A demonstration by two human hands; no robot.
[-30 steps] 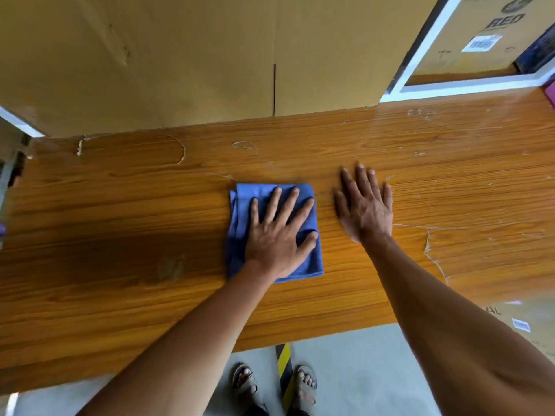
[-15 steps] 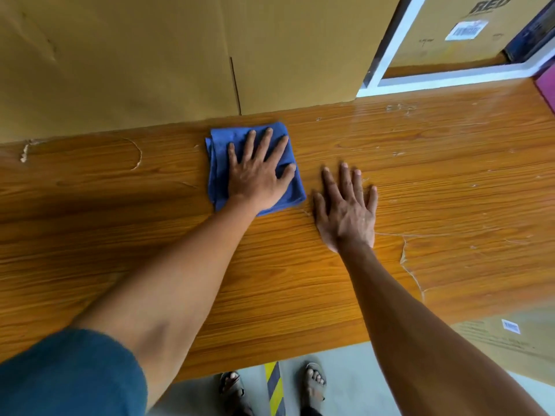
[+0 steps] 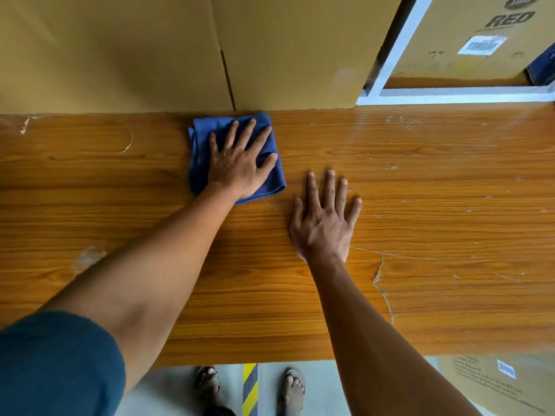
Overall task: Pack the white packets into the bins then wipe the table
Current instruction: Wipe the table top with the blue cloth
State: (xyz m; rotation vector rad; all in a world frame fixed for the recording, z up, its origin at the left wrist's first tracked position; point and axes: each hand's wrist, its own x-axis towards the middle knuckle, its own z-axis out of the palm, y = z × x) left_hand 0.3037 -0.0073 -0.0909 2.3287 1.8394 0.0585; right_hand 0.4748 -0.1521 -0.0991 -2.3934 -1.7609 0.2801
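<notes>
A folded blue cloth (image 3: 271, 181) lies flat on the wooden table (image 3: 435, 187), its far edge against the cardboard boxes. My left hand (image 3: 237, 162) presses down on the cloth with the fingers spread across it. My right hand (image 3: 324, 223) rests flat on the bare wood to the right of the cloth, fingers apart, holding nothing. No white packets or bins are in view.
Large cardboard boxes (image 3: 135, 52) stand along the table's far edge. A white frame (image 3: 390, 55) and a printed box (image 3: 468, 37) are at the back right. Another box (image 3: 495, 382) sits on the floor at the lower right. A yellow-black stripe (image 3: 250, 385) runs between my sandalled feet.
My left hand has pushed the blue cloth away from me, from mid-table to the far edge by the boxes. My right hand has stayed flat on the wood.
</notes>
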